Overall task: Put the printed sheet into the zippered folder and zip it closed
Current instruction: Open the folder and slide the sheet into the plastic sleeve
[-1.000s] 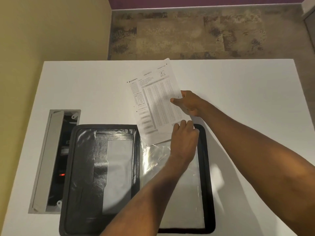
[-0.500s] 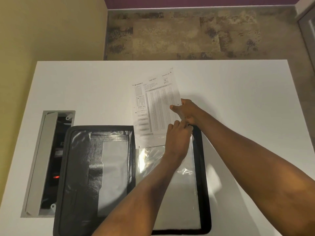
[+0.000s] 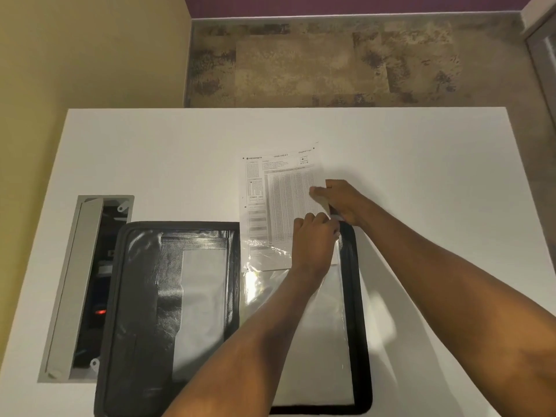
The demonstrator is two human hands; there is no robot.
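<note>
The black zippered folder (image 3: 135,296) lies open on the white table, with a clear plastic sleeve (image 3: 328,341) on its right half. The printed sheet (image 3: 279,200) has its lower end inside the top of that sleeve; most of it sticks out over the table beyond the folder. My right hand (image 3: 340,203) pinches the sheet's right edge. My left hand (image 3: 313,242) grips the sleeve's upper edge at the top right of the folder, over the sheet.
A grey cable box (image 3: 87,284) with an open lid is sunk into the table (image 3: 436,182) left of the folder. A yellow wall rises at left; patterned floor lies beyond the table's far edge.
The sheet has straightened and slid down, its lower end now inside the sleeve. Both hands have moved toward the folder's top right corner.
</note>
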